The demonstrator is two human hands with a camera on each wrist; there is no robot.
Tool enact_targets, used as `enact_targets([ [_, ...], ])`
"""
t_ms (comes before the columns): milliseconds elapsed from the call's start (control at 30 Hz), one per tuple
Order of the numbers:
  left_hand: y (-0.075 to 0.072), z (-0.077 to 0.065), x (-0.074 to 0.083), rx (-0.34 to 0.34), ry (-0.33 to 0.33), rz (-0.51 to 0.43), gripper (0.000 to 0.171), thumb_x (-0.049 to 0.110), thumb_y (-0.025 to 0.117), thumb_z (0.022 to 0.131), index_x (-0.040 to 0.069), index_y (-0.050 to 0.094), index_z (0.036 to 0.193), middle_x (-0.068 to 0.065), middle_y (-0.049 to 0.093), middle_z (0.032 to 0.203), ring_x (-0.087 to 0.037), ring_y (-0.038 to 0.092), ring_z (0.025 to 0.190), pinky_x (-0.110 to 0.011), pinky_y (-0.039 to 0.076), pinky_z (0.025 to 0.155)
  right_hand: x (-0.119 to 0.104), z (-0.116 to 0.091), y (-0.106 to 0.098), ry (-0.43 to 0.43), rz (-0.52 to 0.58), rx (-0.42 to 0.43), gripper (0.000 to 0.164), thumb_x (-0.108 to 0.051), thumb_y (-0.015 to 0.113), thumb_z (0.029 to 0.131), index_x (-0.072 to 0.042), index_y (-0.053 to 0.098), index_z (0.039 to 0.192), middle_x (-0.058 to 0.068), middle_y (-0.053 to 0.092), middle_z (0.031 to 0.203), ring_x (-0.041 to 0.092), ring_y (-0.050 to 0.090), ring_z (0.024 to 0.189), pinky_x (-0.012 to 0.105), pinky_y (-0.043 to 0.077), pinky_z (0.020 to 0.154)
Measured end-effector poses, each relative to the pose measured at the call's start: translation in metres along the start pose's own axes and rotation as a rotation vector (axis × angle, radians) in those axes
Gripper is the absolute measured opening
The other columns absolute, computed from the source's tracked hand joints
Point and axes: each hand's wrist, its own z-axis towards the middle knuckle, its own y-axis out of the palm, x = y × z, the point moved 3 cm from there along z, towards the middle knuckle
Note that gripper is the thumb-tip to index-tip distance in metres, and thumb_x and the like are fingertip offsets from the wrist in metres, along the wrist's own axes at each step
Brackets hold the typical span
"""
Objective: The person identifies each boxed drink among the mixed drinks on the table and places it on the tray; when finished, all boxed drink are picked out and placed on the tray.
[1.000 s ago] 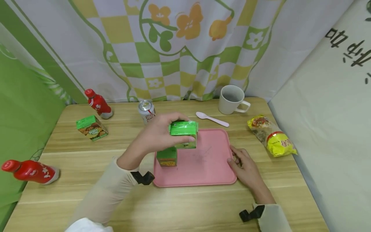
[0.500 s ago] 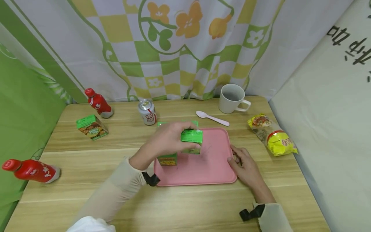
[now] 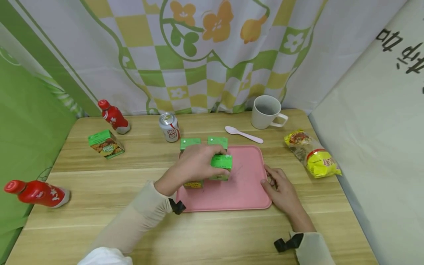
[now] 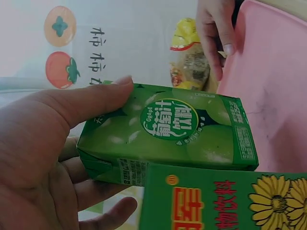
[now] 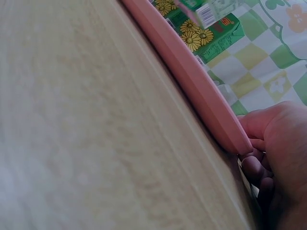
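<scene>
My left hand [image 3: 200, 160] grips a green grape juice carton [image 3: 221, 161] above the left half of a pink tray [image 3: 245, 184]. In the left wrist view, the thumb lies along the upper edge of the juice carton [image 4: 163, 124] and fingers sit beneath it. A second green drink carton [image 4: 230, 201], printed with yellow flowers, stands on the tray close by, partly hidden by my hand in the head view. Two more green cartons stand behind at the tray's far left, a left one [image 3: 190, 141] and a right one [image 3: 217, 140]. My right hand [image 3: 281, 191] pinches the tray's right rim.
Behind the tray are a silver can [image 3: 169, 128], a pink spoon [image 3: 244, 134] and a grey mug [image 3: 265, 113]. A yellow snack bag [image 3: 311, 154] lies right. On the left are a green-topped snack box [image 3: 106, 145], an upright red bottle [image 3: 114, 117] and another red bottle [image 3: 38, 194].
My left hand has carried the grape juice carton right, nearer to me and lower. The two cartons behind have come into view from behind the hand. My right hand stays on the rim.
</scene>
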Motion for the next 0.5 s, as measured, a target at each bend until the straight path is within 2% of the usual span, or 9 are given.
enact_targets([
  [333,0.014,0.004,-0.002,-0.045,0.002,0.062,0.051,0.057,0.085,0.076,0.028,0.07,0.115,0.014,0.069,0.094,-0.011,0.059,0.074,-0.036,0.045,0.059,0.003,-0.001,0.0,-0.003,0.0,0.008,0.054,-0.022,0.068,0.1,-0.008,0.051,0.149,0.003,0.057,0.114,0.015,0.051,0.082,0.026,0.043,0.065],
  [500,0.017,0.005,-0.003,-0.069,-0.01,0.07,0.051,0.057,0.085,0.075,0.027,0.069,0.113,0.013,0.068,0.093,-0.012,0.059,0.074,-0.037,0.045,0.059,0.002,-0.001,0.001,0.001,0.002,0.008,0.054,-0.023,0.068,0.1,-0.009,0.051,0.15,0.003,0.057,0.114,0.015,0.051,0.082,0.026,0.043,0.065],
])
